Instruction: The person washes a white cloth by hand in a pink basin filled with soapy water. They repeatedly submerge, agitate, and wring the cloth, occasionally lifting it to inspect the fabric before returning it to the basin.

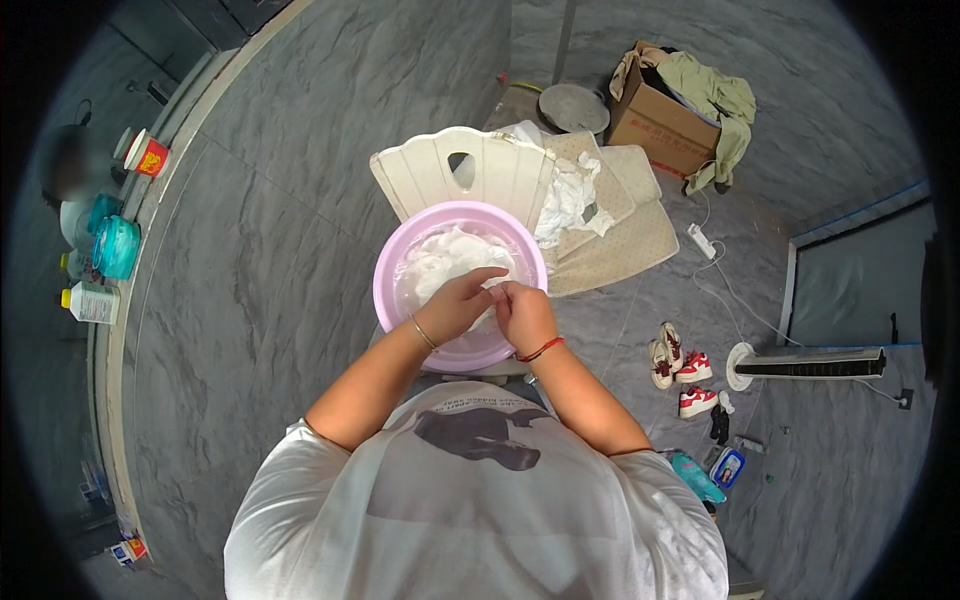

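A round pink plastic basin (384,281) stands before me, holding water and a soaked white cloth (454,259). Over its near right part, my left hand (457,301) and my right hand (529,315) meet at the fingertips. The fingers of the left hand reach forward, while those of the right are curled. Whether something small is pinched between them cannot be made out. Behind the basin rises the cream plastic backrest (420,169) of a chair, with a cut-out hole; the basin hides most of the seat.
Crumpled white cloth (566,199) lies on a beige mat (630,247) to the right. Beyond it stands a cardboard box (660,124) of clothes. A power strip (701,241), shoes (697,367) and a tower fan (810,365) are further right. Bottles (94,302) line the left ledge.
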Demonstrator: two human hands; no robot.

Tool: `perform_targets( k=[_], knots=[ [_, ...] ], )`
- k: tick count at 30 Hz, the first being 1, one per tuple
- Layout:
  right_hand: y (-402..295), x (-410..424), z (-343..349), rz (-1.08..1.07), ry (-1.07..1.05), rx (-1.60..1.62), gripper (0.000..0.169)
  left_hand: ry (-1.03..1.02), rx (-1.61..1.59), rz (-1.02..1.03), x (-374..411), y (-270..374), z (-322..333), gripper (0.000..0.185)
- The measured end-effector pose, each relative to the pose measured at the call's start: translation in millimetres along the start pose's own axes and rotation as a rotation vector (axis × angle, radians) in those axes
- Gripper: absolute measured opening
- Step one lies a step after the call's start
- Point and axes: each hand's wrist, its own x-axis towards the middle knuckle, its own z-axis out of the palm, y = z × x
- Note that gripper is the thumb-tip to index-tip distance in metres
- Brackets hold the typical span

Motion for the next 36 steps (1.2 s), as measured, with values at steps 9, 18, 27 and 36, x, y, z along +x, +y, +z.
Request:
perform_targets(
  k=[9,18,27,36],
  knots=[
    [17,-2,-7,0.721,-0.181,1.078,0.012,0.242,0.056,0.058,7,-38,-1,0.018],
    [6,-4,-5,0.694,-0.234,1.323,0.010,0.343,0.457,0.354,-5,-28,-6,0.014],
    [-6,7,5,0.617,-0.079,1.232,0.013,0.370,-0.525,-0.017,1,-88,-48,0.015],
    [-32,13,26,0.601,-0.191,0.940,0.018,0.112,-0.699,-0.037,-10,-58,-70,0.004]
  ],
)
